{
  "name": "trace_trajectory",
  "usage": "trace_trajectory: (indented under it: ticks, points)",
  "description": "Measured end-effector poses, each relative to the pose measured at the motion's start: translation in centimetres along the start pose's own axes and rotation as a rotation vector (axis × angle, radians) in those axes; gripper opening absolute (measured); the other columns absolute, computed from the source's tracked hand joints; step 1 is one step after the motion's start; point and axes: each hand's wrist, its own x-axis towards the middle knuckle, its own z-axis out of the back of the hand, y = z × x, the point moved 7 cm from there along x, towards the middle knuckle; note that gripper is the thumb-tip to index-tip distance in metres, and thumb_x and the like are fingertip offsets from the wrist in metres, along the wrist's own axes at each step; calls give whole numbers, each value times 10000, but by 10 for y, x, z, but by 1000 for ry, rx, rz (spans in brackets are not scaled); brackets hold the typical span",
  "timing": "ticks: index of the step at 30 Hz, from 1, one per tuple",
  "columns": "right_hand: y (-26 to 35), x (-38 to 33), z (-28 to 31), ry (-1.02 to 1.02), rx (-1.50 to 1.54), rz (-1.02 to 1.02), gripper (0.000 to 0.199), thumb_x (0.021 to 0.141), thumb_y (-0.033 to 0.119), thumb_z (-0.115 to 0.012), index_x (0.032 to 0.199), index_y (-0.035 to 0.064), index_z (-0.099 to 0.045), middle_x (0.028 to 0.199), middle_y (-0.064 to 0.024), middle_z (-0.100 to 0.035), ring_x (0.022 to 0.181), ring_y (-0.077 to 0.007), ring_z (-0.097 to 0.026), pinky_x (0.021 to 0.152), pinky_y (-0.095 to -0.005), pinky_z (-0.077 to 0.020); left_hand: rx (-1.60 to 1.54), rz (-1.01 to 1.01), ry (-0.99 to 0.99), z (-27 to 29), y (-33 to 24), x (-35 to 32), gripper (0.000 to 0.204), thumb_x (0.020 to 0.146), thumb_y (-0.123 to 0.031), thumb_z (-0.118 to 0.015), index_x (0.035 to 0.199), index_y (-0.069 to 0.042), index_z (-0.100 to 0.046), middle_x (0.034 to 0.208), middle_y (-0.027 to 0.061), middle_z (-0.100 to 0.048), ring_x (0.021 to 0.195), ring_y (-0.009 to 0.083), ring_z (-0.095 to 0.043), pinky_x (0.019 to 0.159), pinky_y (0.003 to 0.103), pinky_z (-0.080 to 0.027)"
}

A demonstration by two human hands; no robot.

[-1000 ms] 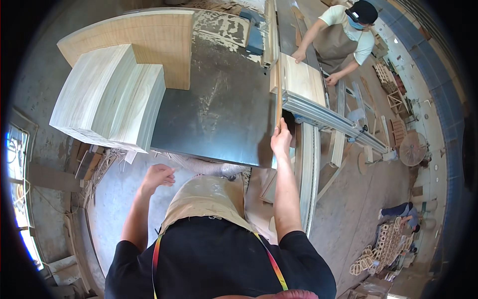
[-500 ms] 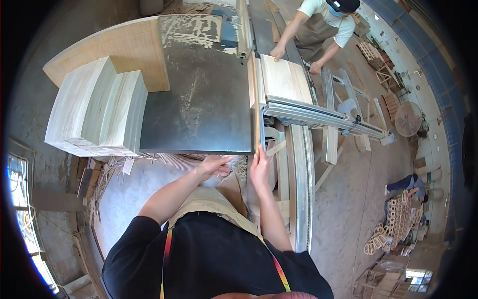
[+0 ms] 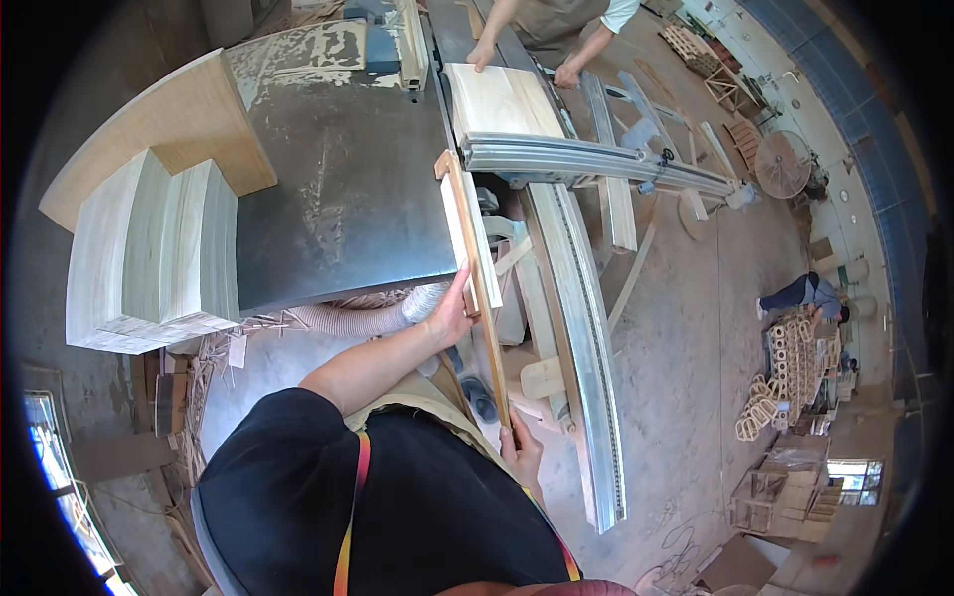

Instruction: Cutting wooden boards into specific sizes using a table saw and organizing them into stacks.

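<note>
A long narrow wooden stick (image 3: 487, 333) with a hooked far end runs from the machine table's edge back toward my body. My right hand (image 3: 522, 452) is closed around its near end, close to my waist. Along the stick's far part lies a pale wood strip (image 3: 481, 238), showing on both sides of it. My left hand (image 3: 453, 316) grips the strip's near end at the corner of the dark machine table (image 3: 348, 199); some of its fingers are hidden. Beyond, a wide pale board (image 3: 502, 99) rests against the metal fence, under a co-worker's hand.
A metal fence bar (image 3: 596, 159) crosses to the right, and a long metal rail (image 3: 576, 338) runs along my right side. Stacked pale blocks (image 3: 149, 258) and an upright curved panel (image 3: 169, 124) stand on the left. A ribbed hose (image 3: 358, 316) passes below the table.
My right hand has drawn back toward my waist with the stick. My left hand, empty before, has come up to grip the pale strip. The strip has come away from the wide board.
</note>
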Motion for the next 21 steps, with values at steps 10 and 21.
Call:
trace_trajectory:
  ticks: [10, 21]
  points:
    - [39, 102, -11, 82, 114, 89, 439, 1002, 46, -609, 1437, -12, -598, 1089, -168, -748, 819, -192, -708, 698, -277, -555, 422, -196, -200, 52, -79, -130, 511, 995, -297, -710, 1311, 80, -572, 1069, 183, -693, 859, 244, -730, 663, 293, -592]
    - [28, 152, -182, 498, 772, -395, 493, 1061, 106, -555, 1550, 129, -490, 774, -51, -594, 489, -61, -405, 392, -225, -350, 433, -574, -362, 125, -185, -375, 418, 947, -187, -715, 1230, 99, -603, 986, 169, -692, 780, 225, -707, 630, 293, -574]
